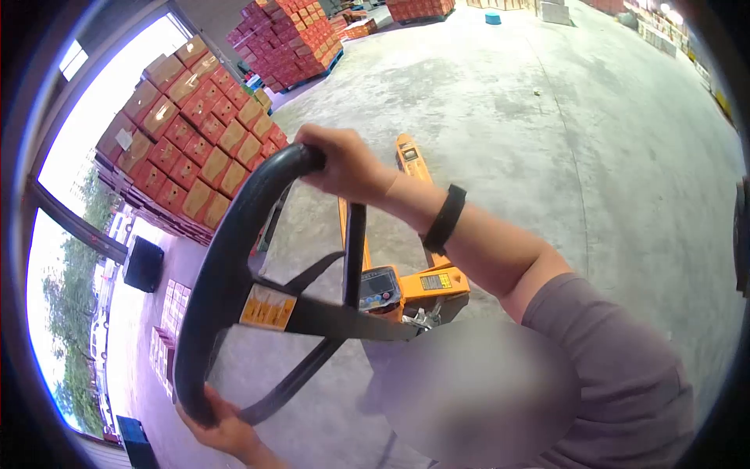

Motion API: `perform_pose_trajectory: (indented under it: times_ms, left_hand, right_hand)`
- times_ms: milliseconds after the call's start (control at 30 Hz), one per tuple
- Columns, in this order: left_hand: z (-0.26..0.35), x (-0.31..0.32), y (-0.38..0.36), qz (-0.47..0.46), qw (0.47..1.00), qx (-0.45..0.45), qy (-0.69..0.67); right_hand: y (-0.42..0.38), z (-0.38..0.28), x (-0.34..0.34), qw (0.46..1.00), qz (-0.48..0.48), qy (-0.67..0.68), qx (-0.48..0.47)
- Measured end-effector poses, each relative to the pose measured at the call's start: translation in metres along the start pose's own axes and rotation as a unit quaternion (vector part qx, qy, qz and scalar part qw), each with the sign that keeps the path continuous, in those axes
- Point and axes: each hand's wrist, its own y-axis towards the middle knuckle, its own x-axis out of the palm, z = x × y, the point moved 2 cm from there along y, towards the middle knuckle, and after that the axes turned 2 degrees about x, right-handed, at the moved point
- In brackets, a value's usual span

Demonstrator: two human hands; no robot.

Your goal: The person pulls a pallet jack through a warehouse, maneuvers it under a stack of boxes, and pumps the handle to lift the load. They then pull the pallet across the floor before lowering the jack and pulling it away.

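Note:
The black loop handle (215,258) of a yellow pallet jack (426,283) fills the left-middle of the head view, with a yellow warning label on its shaft. My right hand (344,162), a black band on its wrist, is closed around the handle's upper end. At the lower end, my left hand (223,426) is wrapped round the grip. Beyond the handle are a display panel with buttons (378,289) and a yellow fork (414,160). Part of the jack's base is hidden by a blurred oval and my arm.
A tall stack of red and brown cartons (195,129) stands left, near a bright doorway. Another carton stack (285,43) sits on a blue pallet behind it. Concrete floor (484,102) stretches ahead and right. A small blue object (492,18) lies far off.

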Motion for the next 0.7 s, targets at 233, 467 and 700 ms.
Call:
perform_pose_trajectory:
  times_ms: [233,467,700]
  left_hand:
    - [-0.143,0.053,0.131,-0.059,0.973,0.048,-0.218]
    - [-0.211,0.142,0.252,-0.094,0.986,0.042,-0.129]
    - [-0.289,0.273,0.372,-0.117,0.973,0.09,-0.18]
  right_hand:
    - [0.03,0.017,0.104,0.996,0.042,-0.084,0.004]
    - [0.059,0.063,0.184,0.981,0.055,-0.176,0.061]
    - [0.118,0.144,0.237,0.981,-0.06,-0.06,0.177]
